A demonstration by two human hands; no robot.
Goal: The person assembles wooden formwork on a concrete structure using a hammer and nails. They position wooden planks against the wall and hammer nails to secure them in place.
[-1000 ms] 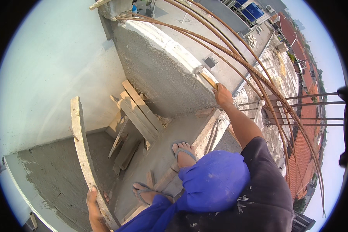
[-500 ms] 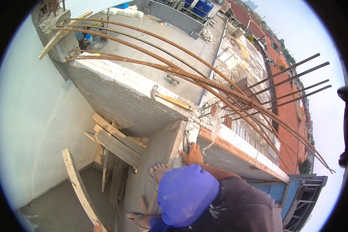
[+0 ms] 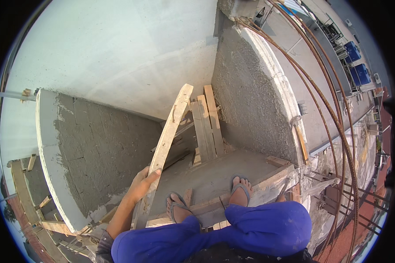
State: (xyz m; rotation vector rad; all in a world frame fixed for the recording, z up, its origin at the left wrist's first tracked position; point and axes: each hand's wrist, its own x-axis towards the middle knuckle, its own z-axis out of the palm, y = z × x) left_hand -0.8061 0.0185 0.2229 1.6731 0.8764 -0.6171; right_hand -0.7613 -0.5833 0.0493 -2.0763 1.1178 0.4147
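Observation:
My left hand point(image 3: 144, 183) is closed around the lower part of a long, rough wooden plank point(image 3: 173, 118). The plank stands tilted, its upper end rising toward the pale wall. Only a small part of my right hand point(image 3: 281, 197) shows past my right knee, beside the wooden-edged corner of the concrete ledge point(image 3: 259, 162); its fingers are mostly hidden. A hammer point(image 3: 301, 142) with a yellow-orange handle lies on top of the rough wall, a little beyond that hand. My sandalled feet rest on the ledge, knees bent in blue trousers.
Several loose boards point(image 3: 204, 125) lean in the recess beyond the ledge. A rough grey wall point(image 3: 250, 83) rises on the right, another block wall point(image 3: 96, 149) on the left. Long bent rebar point(image 3: 324, 101) arches over the right side, with straight bar ends lower down.
My view has swung left and down, bringing the left hand and its plank toward the middle. The right hand, earlier visible on the ledge corner, is now mostly behind my knee.

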